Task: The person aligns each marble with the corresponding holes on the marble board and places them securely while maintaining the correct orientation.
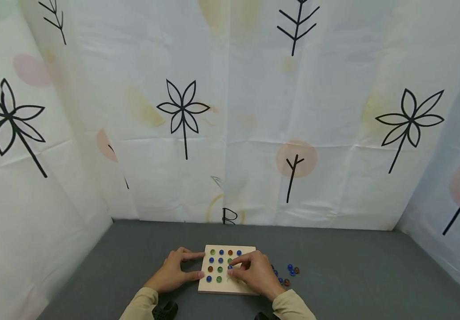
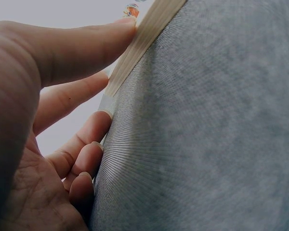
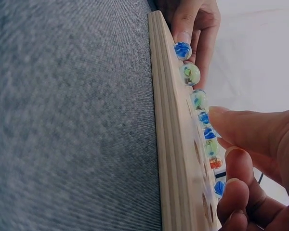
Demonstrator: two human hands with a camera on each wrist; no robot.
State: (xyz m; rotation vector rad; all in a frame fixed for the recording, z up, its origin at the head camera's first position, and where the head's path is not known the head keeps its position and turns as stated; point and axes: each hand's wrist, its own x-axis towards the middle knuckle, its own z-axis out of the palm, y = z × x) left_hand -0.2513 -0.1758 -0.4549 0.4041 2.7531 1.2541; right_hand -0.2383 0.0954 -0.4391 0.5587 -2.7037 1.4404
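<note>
A pale wooden board point(image 1: 210, 288) with rows of round hollows lies on the table, with glass marbles in blue, green and amber sitting in many of them. At its left edge my left hand point(image 1: 171, 271) rests thumb and index fingertips, both stretched out; the thumb also shows against the board's side point(image 2: 149, 36) in the left wrist view. Over the third row, my right hand point(image 1: 255, 273) pinches a blue marble point(image 1: 230, 267) between thumb and index finger. Bare hollows appear nearest the right wrist camera, and the right hand covers part of the board in the head view.
Several loose marbles, blue ones point(image 1: 290, 267) and amber ones point(image 1: 287, 282), lie on the grey table point(image 1: 346, 271) right of the board, some partly behind the right hand. Patterned white cloth point(image 1: 254, 178) hangs behind and on both sides.
</note>
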